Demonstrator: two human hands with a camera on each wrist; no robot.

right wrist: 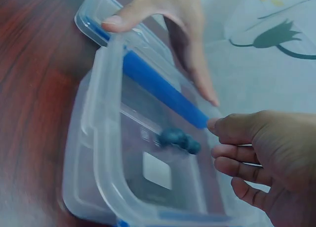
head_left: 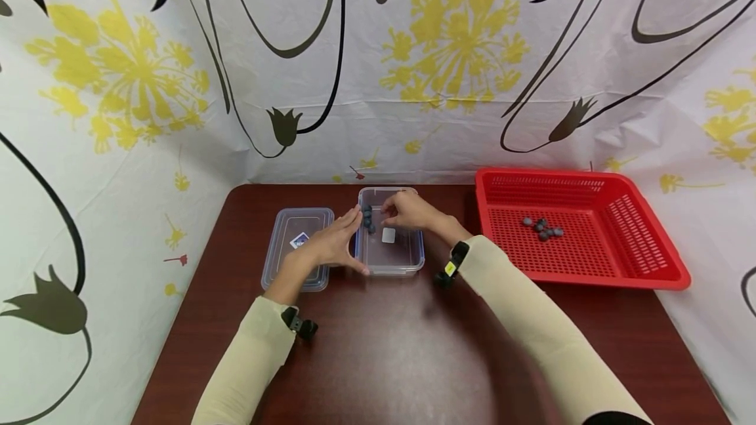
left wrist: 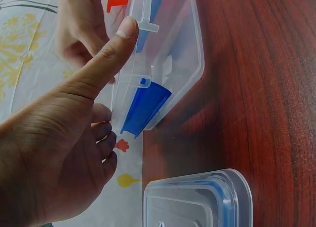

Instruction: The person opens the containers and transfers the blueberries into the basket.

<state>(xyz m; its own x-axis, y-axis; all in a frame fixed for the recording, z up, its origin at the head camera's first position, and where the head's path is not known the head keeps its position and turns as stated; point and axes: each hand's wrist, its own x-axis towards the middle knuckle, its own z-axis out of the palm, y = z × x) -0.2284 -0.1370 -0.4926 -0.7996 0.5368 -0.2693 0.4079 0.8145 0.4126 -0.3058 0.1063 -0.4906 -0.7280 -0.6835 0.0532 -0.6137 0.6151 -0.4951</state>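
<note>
A clear plastic food container (head_left: 388,266) with blue clips on its sides stands uncovered on the table. Several blueberries (right wrist: 174,138) lie inside it along the left wall. My left hand (head_left: 331,241) is spread along the container's left side, its thumb at the near corner and its fingers reaching toward the far end. Over the container is my right hand (head_left: 410,210), its fingers loosely bent and their tips near the far rim in the right wrist view. Nothing shows between those fingers (right wrist: 236,150).
The clear lid (head_left: 283,248) with a blue-and-white label lies on the brown table (head_left: 378,359), left of the container. At the right stands a red perforated basket (head_left: 638,267), with several more blueberries (head_left: 543,228) on its bottom. A patterned curtain (head_left: 366,117) hangs behind the table.
</note>
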